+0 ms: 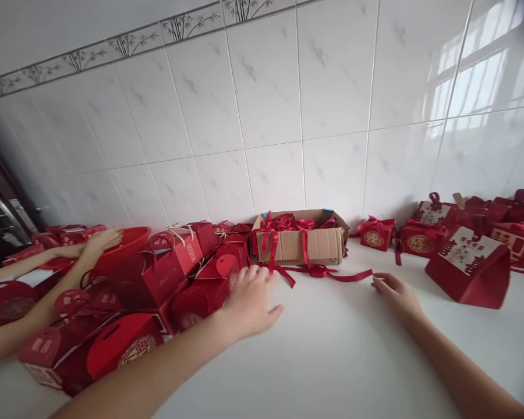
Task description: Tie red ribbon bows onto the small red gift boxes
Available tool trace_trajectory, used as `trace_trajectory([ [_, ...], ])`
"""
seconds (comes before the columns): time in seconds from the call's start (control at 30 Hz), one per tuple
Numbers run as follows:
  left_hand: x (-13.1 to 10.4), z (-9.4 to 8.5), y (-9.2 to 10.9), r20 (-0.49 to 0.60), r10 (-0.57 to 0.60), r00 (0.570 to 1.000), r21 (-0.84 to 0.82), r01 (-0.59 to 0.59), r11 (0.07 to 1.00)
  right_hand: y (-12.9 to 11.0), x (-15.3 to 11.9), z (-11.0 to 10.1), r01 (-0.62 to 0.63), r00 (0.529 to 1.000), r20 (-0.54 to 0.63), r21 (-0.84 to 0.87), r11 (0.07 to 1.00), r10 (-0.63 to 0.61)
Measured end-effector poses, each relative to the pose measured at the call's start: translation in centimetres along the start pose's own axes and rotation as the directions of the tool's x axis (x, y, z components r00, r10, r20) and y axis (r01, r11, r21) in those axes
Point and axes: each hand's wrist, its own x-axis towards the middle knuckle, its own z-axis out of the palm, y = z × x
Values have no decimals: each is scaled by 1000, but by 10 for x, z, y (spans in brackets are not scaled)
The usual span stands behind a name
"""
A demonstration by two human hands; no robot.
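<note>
A cardboard box (pixel 297 247) filled with red ribbons stands against the wall, with ribbon ends hanging over its front. One red ribbon (pixel 349 277) lies across the white table toward the right, and my right hand (pixel 395 294) pinches its end between thumb and fingers. My left hand (pixel 251 299) is spread palm down, left of the ribbon and beside a red gift box (pixel 201 299); it holds nothing. Its fingertips are near the ribbon ends in front of the cardboard box.
More red gift boxes (pixel 126 343) crowd the left. Another person's arms (pixel 70 279) reach toward a red basin (pixel 131 238) there. At the right, a larger red box (pixel 471 267) stands before several small ones (pixel 375 235) along the tiled wall.
</note>
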Motion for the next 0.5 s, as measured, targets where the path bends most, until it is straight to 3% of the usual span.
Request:
trace_trajectory([
  [0.1,-9,-25,-44,-46,-184,982,24,185,982,0,-2,1,-5,1000,23,29,1000,4],
  [0.17,-9,-24,-78,-38,-374,927,60,375,925,0,-4,1,-4,1000,23,27,1000,4],
  [0.2,-8,-18,-92,1,-460,888,81,459,885,-1,-4,1,-4,1000,24,26,1000,4],
  [0.27,-7,-3,-111,186,-556,810,62,555,829,-2,-6,0,-6,1000,24,27,1000,5],
  [0.33,-10,9,-112,281,-528,801,-29,557,830,-3,-7,0,-5,1000,26,32,999,4],
  [0.4,-14,12,-95,315,-401,861,-156,463,873,-3,-7,1,0,1000,30,38,999,-1],
  [0.5,-16,5,-46,284,-114,952,-306,203,930,-5,-6,2,7,1000,30,48,999,-9],
])
